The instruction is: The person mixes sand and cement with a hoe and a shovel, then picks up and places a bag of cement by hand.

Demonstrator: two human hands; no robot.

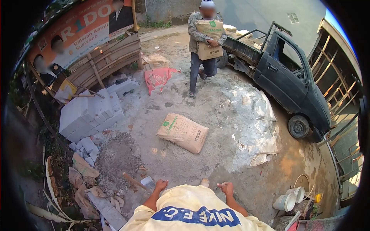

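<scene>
On the head view my left hand (161, 185) and right hand (226, 188) hang at the bottom centre of the frame, both empty with fingers loosely curled, the left just beside a small shovel (143, 181) on the dirt. The paper sack (182, 132) lies flat on the ground at the centre, well apart from both hands, while another person (198, 69) at the upper centre hugs a second sack (209, 40) beside the truck (285, 77). I judge the lying sack wants both hands spread under its short ends, with that person's path kept free.
</scene>
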